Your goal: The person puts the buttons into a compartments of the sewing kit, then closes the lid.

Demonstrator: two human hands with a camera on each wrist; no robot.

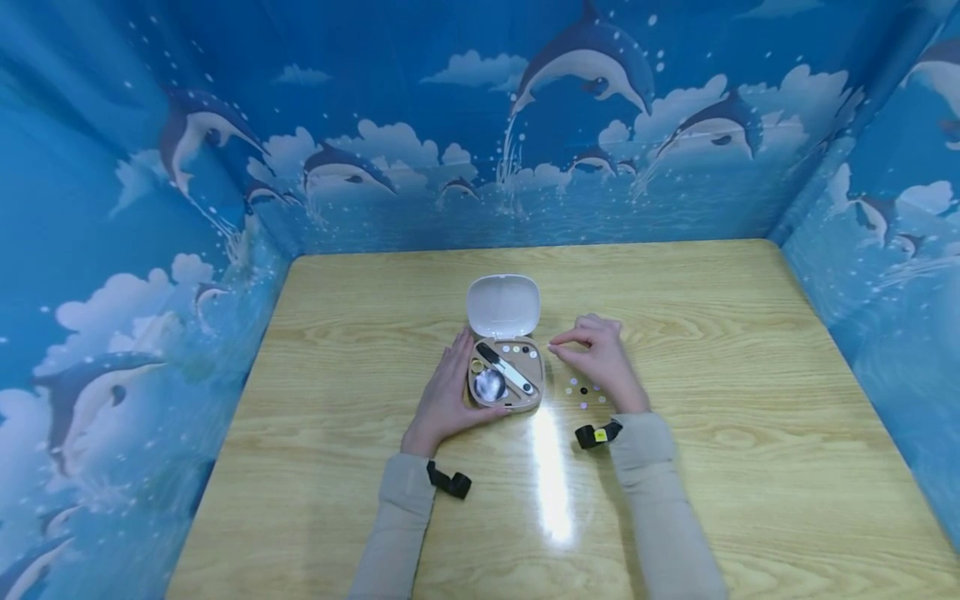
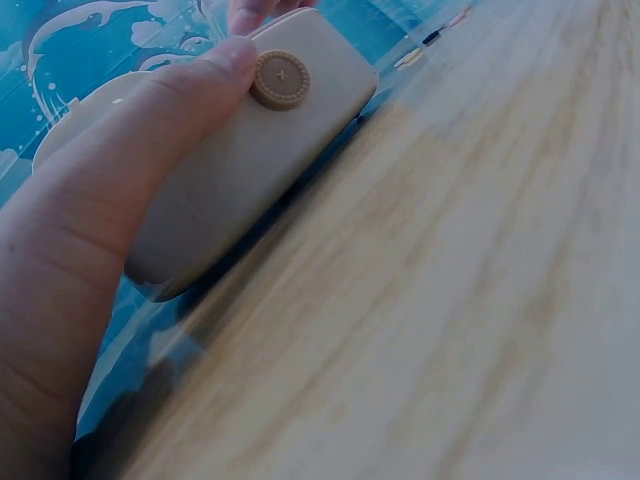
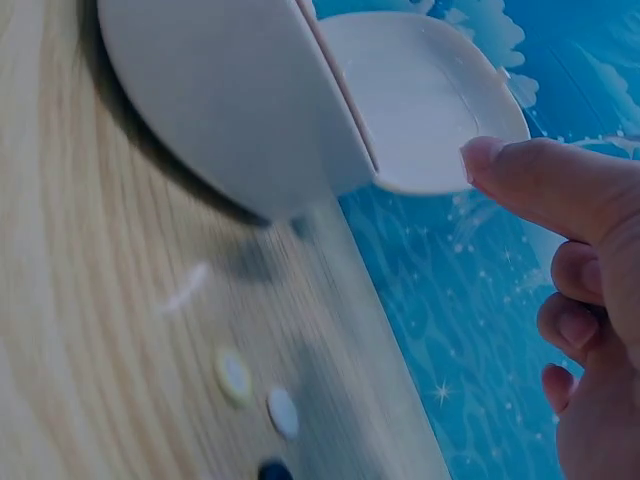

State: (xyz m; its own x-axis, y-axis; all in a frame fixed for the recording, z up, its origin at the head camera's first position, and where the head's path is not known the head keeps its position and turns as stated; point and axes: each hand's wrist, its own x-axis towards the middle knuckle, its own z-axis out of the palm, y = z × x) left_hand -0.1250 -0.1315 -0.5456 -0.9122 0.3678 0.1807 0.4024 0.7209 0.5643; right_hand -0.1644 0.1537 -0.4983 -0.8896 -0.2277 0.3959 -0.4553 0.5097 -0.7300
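Note:
An open small case [image 1: 540,392] with a beige inside stands on the table, its white lid [image 1: 503,306] tipped back. Inside lie a long black-and-white tool [image 1: 506,368], a shiny round silver thing [image 1: 490,385], a gold-coloured ring [image 1: 477,366] and several small buttons [image 1: 516,349]. My left hand [image 1: 447,396] grips the case, fingers along its left side, thumb across the front beside a round brown button-shaped catch [image 2: 281,80]. Just right of the case, my right hand [image 1: 603,358] holds thumb and index tips together, other fingers curled; whether something tiny is between them is hidden.
Several loose buttons [image 1: 584,391], white, pale and black, lie on the wooden table [image 1: 750,400] below my right hand. A blue dolphin-print curtain [image 1: 420,108] surrounds the table's back and sides. A bright light reflection crosses the tabletop in front of the case.

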